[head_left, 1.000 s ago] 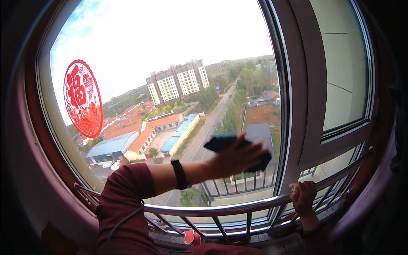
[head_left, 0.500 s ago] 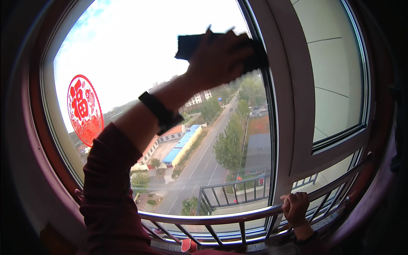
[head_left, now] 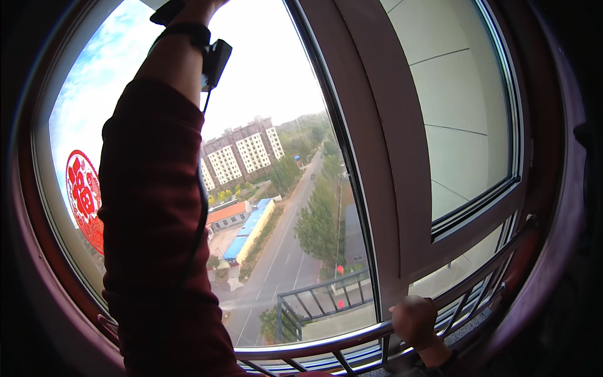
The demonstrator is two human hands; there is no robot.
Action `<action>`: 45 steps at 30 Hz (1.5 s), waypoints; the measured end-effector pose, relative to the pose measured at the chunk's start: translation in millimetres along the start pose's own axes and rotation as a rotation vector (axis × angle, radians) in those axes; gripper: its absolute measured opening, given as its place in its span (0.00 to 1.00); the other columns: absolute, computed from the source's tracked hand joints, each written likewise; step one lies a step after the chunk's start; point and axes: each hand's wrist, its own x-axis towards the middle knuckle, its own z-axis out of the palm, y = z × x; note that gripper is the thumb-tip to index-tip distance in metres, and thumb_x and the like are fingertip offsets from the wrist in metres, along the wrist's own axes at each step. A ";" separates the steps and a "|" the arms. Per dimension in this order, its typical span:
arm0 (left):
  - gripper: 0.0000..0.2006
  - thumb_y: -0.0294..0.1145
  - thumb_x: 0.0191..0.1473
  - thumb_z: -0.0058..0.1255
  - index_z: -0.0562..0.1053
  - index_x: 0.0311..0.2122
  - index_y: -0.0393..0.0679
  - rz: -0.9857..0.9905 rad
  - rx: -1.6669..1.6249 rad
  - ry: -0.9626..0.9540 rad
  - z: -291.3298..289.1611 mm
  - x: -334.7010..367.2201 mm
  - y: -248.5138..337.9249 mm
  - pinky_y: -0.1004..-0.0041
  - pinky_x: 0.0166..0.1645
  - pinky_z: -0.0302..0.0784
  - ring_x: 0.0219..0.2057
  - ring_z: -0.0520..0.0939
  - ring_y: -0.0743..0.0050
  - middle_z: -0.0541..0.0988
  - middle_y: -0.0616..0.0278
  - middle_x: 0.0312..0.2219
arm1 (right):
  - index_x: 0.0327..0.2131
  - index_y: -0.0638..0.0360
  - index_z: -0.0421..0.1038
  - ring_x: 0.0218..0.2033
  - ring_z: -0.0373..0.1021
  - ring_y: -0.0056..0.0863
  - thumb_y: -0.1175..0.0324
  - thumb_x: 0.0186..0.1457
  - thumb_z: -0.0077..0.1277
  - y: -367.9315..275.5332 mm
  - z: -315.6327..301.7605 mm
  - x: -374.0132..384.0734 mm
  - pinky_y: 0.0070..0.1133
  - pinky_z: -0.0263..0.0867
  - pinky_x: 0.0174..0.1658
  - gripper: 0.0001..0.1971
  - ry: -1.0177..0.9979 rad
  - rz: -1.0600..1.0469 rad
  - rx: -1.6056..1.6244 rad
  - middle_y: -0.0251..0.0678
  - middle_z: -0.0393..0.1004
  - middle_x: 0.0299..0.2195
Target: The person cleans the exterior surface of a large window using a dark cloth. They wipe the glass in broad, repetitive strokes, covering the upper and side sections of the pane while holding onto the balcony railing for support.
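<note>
My left arm, in a dark red sleeve, reaches up across the window glass (head_left: 264,88). Only the base of my left hand (head_left: 204,5) shows at the top edge; its fingers are out of frame. Beside it a dark piece of the black cloth (head_left: 166,11) is visible against the bright sky. A black wrist strap (head_left: 182,34) with a small box and a cable sits on that forearm. Lower right, my right hand (head_left: 414,322) is closed around the metal railing (head_left: 358,335) in front of the window.
A round red paper decoration (head_left: 83,195) is on the glass at left, partly behind my sleeve. A thick window frame post (head_left: 358,144) divides this pane from a narrower right pane (head_left: 458,113). Outside, far below, lie a road (head_left: 286,251), trees and buildings.
My left hand has moved up and left with the black cloth, from beside the frame post to the top edge. The view has shifted; my right hand stays on the railing.
</note>
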 end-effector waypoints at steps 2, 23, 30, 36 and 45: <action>0.24 0.46 0.66 0.40 0.67 0.64 0.51 0.159 0.044 0.002 -6.8 -4.0 9.7 0.38 0.72 0.51 0.70 0.57 0.45 0.64 0.55 0.66 | 0.30 0.50 0.73 0.29 0.73 0.36 0.74 0.46 0.56 1.5 1.1 0.1 0.34 0.65 0.34 0.06 0.002 -0.020 -0.008 0.30 0.76 0.26; 0.22 0.45 0.55 0.57 0.76 0.56 0.61 0.737 -0.701 -0.283 -219.8 -421.1 200.0 0.29 0.72 0.38 0.74 0.51 0.63 0.60 0.71 0.70 | 0.37 0.54 0.74 0.30 0.70 0.34 0.70 0.55 0.52 6.6 -1.5 -4.4 0.34 0.64 0.41 0.06 -0.165 -0.004 0.032 0.32 0.75 0.30; 0.33 0.47 0.57 0.52 0.63 0.68 0.64 1.267 -0.683 -0.225 -241.5 -482.1 216.0 0.35 0.75 0.35 0.75 0.47 0.69 0.50 0.70 0.74 | 0.37 0.52 0.74 0.28 0.69 0.35 0.69 0.56 0.50 2.3 0.2 -1.1 0.33 0.64 0.41 0.06 -0.143 0.024 -0.016 0.33 0.71 0.25; 0.32 0.42 0.61 0.43 0.57 0.70 0.58 1.319 -0.637 -0.068 -242.1 -516.4 203.9 0.42 0.77 0.38 0.75 0.47 0.61 0.48 0.65 0.74 | 0.37 0.53 0.74 0.31 0.71 0.36 0.68 0.58 0.48 2.7 -1.1 -1.4 0.34 0.64 0.44 0.06 -0.160 0.013 -0.002 0.33 0.74 0.27; 0.31 0.41 0.64 0.41 0.55 0.71 0.63 1.425 -0.579 -0.099 -220.2 -572.0 70.6 0.47 0.76 0.45 0.75 0.46 0.58 0.44 0.66 0.75 | 0.33 0.54 0.74 0.31 0.69 0.38 0.65 0.58 0.41 4.8 6.4 -12.8 0.37 0.63 0.43 0.11 -0.172 0.072 -0.103 0.32 0.73 0.26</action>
